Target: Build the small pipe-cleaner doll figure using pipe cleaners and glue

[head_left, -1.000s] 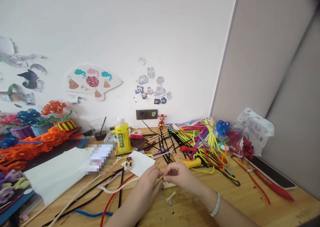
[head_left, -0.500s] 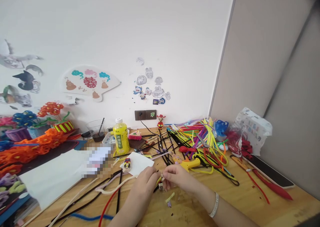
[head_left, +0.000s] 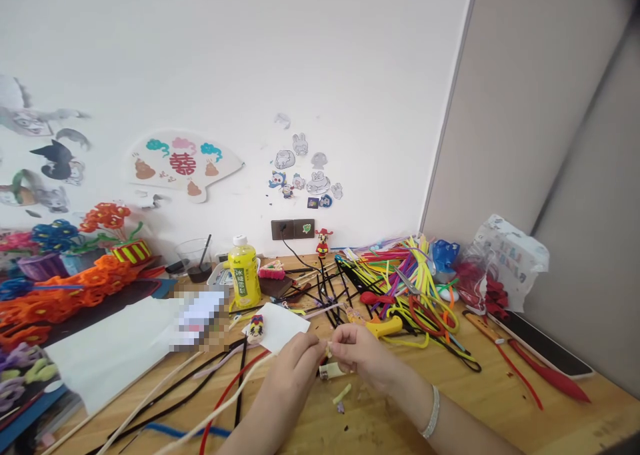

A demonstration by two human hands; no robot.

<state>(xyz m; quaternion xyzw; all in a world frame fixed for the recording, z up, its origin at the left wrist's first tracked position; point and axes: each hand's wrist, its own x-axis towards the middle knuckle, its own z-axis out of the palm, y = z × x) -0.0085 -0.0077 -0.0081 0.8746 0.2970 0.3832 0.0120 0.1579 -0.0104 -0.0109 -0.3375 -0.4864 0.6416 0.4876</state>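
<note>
My left hand (head_left: 299, 371) and my right hand (head_left: 364, 356) meet fingertip to fingertip above the table, both closed. A small cream piece (head_left: 329, 350) shows between the fingertips, mostly hidden. From behind my left hand a long cream pipe cleaner (head_left: 215, 411) runs down to the lower left. Under my right hand lies a pale object with a metal end (head_left: 330, 371); I cannot tell its kind. Nearer to me are yellow and purple scraps (head_left: 342, 395). Beyond my left hand, a small figure with a red and blue top (head_left: 256, 328) rests on white paper (head_left: 283, 327).
A yellow-handled tool (head_left: 387, 326) lies past my right hand, before a heap of coloured pipe cleaners (head_left: 415, 278). A drink bottle (head_left: 244, 275) and plastic cup (head_left: 197, 261) stand at the back. Black strips (head_left: 242, 375) lie left; a dark phone-like slab (head_left: 545, 345) lies right.
The cream pipe cleaner, earlier curled beside my left hand, now stretches toward the lower left. My fingertips have shifted slightly, and more of the pale object beneath them shows.
</note>
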